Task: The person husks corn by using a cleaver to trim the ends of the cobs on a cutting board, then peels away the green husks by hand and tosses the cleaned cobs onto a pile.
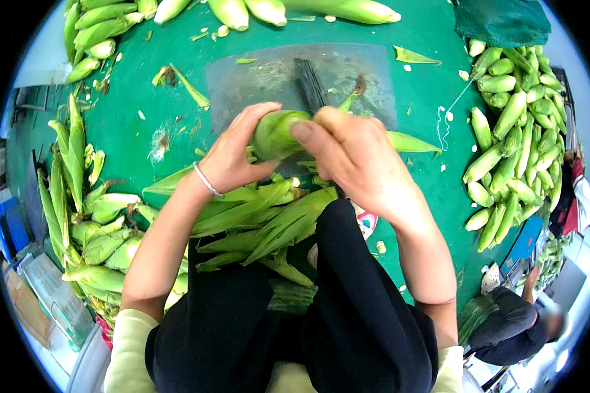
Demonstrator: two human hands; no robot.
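Holding corn, littered green surface, co-worker

There's a corn heap at the worker's left, another pile right; a sheet lies ahead (more ears beyond it, I see).

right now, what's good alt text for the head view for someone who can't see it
The left hand holds a green ear of corn, the right hand at its end, with leafy husks below. A left corn pile and a right corn pile lie on a green surface.
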